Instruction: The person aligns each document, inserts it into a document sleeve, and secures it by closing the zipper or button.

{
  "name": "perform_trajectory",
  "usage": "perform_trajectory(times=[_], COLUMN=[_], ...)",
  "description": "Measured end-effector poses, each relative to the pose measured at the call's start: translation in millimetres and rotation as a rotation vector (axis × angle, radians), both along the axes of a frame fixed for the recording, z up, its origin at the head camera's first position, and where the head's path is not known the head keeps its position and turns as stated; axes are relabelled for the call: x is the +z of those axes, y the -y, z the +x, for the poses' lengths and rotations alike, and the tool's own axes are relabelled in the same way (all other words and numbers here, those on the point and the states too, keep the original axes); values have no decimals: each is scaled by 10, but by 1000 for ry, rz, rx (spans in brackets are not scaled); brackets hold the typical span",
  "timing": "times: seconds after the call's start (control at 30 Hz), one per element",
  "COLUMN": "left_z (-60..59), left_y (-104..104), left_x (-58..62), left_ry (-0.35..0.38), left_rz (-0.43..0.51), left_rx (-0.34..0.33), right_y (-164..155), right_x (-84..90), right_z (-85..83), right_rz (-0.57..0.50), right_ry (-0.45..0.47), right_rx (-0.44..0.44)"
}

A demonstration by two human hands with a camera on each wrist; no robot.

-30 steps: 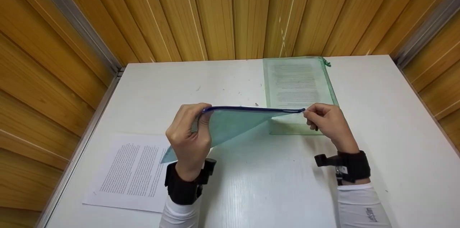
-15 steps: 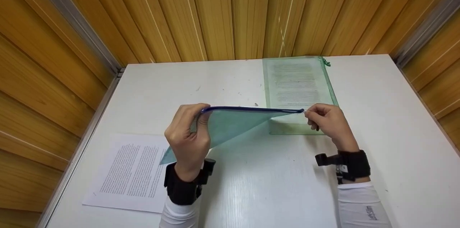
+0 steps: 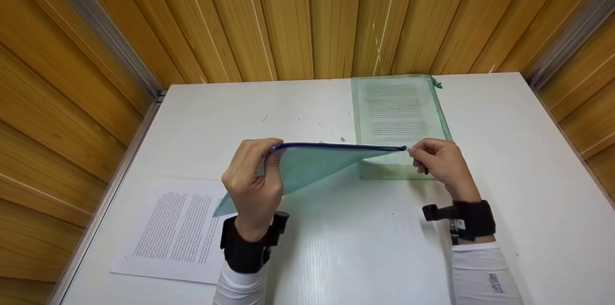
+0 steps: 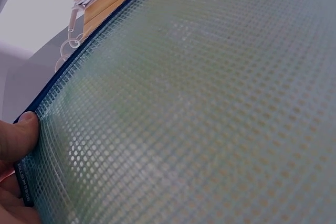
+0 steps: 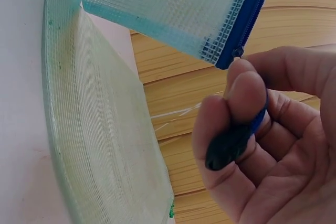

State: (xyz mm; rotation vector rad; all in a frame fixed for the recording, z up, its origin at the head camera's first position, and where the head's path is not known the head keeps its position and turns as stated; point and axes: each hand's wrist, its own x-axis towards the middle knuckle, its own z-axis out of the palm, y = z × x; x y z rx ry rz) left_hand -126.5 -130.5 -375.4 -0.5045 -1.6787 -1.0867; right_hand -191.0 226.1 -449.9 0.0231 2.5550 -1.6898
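A translucent blue-green mesh zipper pouch [image 3: 312,163] is held up above the table, its dark blue zipper edge [image 3: 336,145] stretched nearly level. My left hand [image 3: 253,180] pinches the zipper edge at its left end, the thumb [image 4: 23,132] lying on the mesh in the left wrist view. At the other end, my right hand [image 3: 437,161] pinches the zipper pull at the corner. A dark blue strap with a black end [image 5: 228,148] hangs between its curled fingers in the right wrist view. The pull itself is mostly hidden by the fingertips.
A green mesh zipper pouch [image 3: 358,117] with a printed sheet inside lies flat at the back right, partly behind the held pouch. Printed paper [image 3: 168,228] rests at the left of the white table [image 3: 336,247]. Wood-panelled walls [image 3: 288,17] border the back and sides.
Hardly anything differs. My right hand has shifted very slightly to the right at the zipper's end, while my left hand keeps its hold in nearly the same place.
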Motion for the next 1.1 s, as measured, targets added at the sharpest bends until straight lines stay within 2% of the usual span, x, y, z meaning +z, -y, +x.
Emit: perform_trajectory(times=[0.23,0.57,0.7,0.9,1.1], left_z=[-2,14,13,16,35], left_y=[4,-15,-27,-53,-92], left_x=[-2,27,21,10,20], left_ry=[13,40,42,48,52], left_rz=[-19,-59,-68,-84,-94], left_rx=[-24,-64,-82,-93,-107], right_y=[1,11,23,30,54], right_x=[-8,22,55,115,200], right_z=[-12,6,20,55,109], right_rz=[8,118,162,297,343], right_ry=[28,50,19,-73,-91], right_rx=[21,89,99,128,154])
